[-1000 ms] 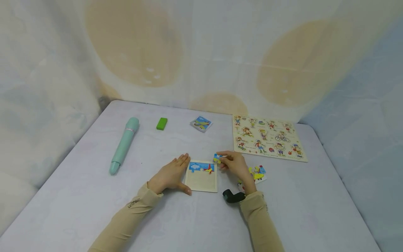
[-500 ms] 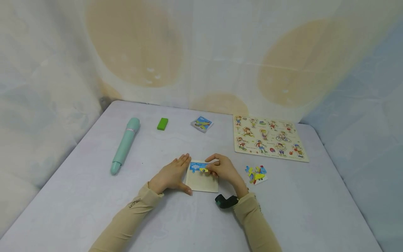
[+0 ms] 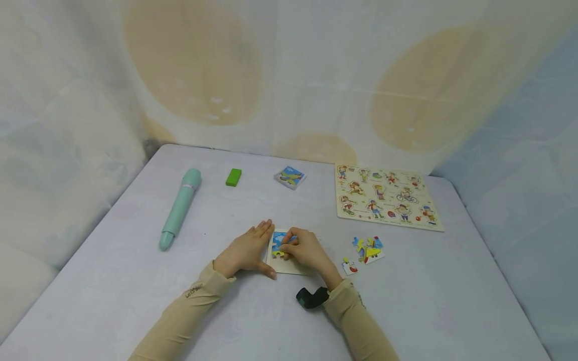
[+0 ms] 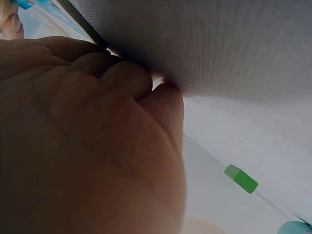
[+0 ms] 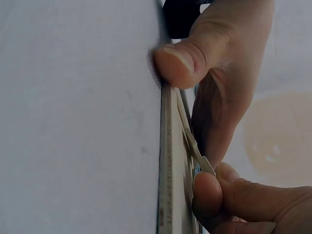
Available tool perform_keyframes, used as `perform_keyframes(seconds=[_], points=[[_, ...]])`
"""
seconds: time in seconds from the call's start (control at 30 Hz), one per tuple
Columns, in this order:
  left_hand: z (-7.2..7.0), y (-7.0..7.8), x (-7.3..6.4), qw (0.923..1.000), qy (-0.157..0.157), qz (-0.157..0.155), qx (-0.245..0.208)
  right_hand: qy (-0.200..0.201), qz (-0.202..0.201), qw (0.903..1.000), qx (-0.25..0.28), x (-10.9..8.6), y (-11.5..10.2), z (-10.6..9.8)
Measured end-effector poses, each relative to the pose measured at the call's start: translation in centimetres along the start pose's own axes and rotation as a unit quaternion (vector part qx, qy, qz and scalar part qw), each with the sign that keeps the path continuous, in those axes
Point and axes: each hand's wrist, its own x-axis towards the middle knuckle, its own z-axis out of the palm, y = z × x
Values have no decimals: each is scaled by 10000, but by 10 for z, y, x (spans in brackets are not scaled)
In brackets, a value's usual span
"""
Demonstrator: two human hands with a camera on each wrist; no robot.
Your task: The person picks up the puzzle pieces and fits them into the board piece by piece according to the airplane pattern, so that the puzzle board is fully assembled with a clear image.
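Showing pale, thin edges, a puzzle piece tilts, right hand pinching it, left hand outstretched.

I can draw my right hand toward me over the tabletop, but my left hand blocks the left of the wooden frame, and loose puzzle pieces, with the picture board beyond them, obstruct the way rightward.

Pale table — teal rod, green block, picture square, figure board — loose pieces, puzzle frame
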Motion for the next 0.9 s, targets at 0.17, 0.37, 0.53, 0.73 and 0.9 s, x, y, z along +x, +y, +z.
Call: perform_keyframes(seconds=[0.17, 0.37, 0.53, 0.73, 0.9], points=[[1, -1, 0, 9999, 4, -32, 100, 313, -2, 9995, -19, -2, -2, 5], [4, -2, 2, 10000, 36, -8, 56, 771, -69, 9955, -546, -3, -5, 13], [5, -3, 3, 10000, 69, -13, 60, 1030, -69, 9902, -943, -3, -8, 17], [4, -2, 2, 9999, 118, 40, 46, 1122, -17, 9877, -1087, -4, -10, 21], [3, 0, 1, 9999, 129, 61, 64, 1195, -11, 9855, -1201, -3, -11, 23]])
